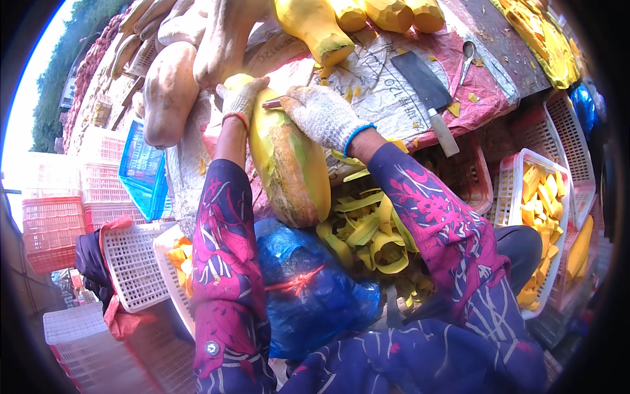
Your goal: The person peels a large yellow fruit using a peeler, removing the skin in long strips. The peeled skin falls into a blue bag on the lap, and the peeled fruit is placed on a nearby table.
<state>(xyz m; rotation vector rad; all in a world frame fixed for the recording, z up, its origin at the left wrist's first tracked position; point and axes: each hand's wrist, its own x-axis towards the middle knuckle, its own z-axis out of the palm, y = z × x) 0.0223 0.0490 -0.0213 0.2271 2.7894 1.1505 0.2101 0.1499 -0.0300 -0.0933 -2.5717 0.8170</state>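
Note:
A large, partly peeled squash [290,167] leans lengthwise before me, its lower end against a blue plastic bag [315,285]. Strips of tan-green rind remain between its yellow peeled faces. My left hand [241,101], in a knitted glove, grips the squash near its far end. In a glove with a blue cuff, my right hand [320,113] is closed around a peeling tool [271,104] over the squash; only its reddish-brown end shows. Long curled peelings [374,231] lie heaped below my right forearm.
Unpeeled squashes [170,93] lie at the far left, peeled ones [315,29] at the back. A cleaver [423,81] and a metal spoon [467,61] rest on the sacking at right. A white crate [517,197] holds cut squash pieces; more crates [135,266] stand left.

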